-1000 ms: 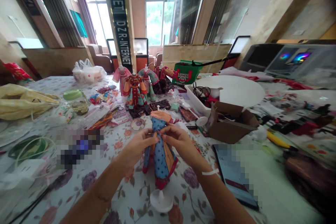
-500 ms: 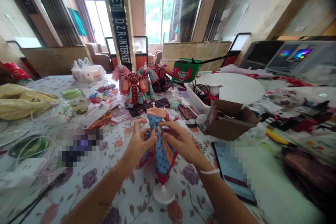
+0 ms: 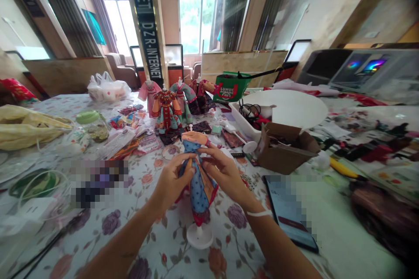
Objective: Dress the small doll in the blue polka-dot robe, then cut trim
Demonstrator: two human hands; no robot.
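Note:
A small doll dress [image 3: 199,185], blue with dark stars, peach panels and a red hem, stands upright on a round white stand [image 3: 199,237] over the flowered cloth. My left hand [image 3: 175,176] pinches the fabric at the dress's left side, its thumb and fingers closed on it near the waist. From the other side my right hand [image 3: 222,174] holds the fabric just under the peach top, with fingers bent round it. The fingertips of both hands are close together at the front. Behind it stand several dressed doll stands, one in a red and teal outfit [image 3: 166,111].
At the right are an open cardboard box [image 3: 284,159], a phone [image 3: 291,213] and a white tray [image 3: 244,124]. A lidded jar [image 3: 93,125], packets and a white charger [image 3: 37,209] lie at the left. A green bag [image 3: 231,87] stands behind.
My left hand's fingers have moved in from the edge onto the front of the dress. The dress's lower part and its stand have shifted slightly left and up.

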